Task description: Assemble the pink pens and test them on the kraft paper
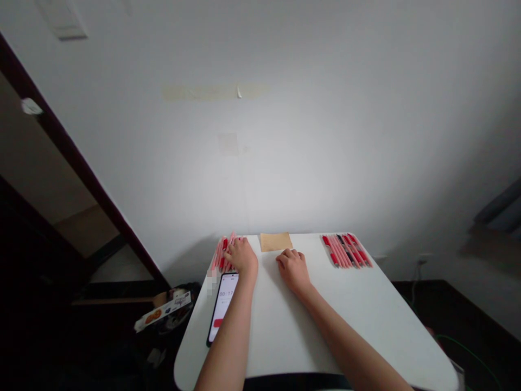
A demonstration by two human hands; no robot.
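My left hand (242, 255) rests on a bundle of red and pink pens (222, 253) at the far left of the white table (309, 320); its fingers curl over them, though I cannot see whether it grips any. My right hand (293, 269) lies knuckles up near the middle of the table, fingers curled under, just in front of a small brown paper envelope (275, 241). Whether anything is inside that hand is hidden. A second row of several red, pink and dark pens (345, 250) lies at the far right, away from both hands.
A phone (222, 307) with a lit timer screen lies along the table's left edge, under my left forearm. A white wall stands right behind the table. On the dark floor to the left sits a small printed box (163, 311).
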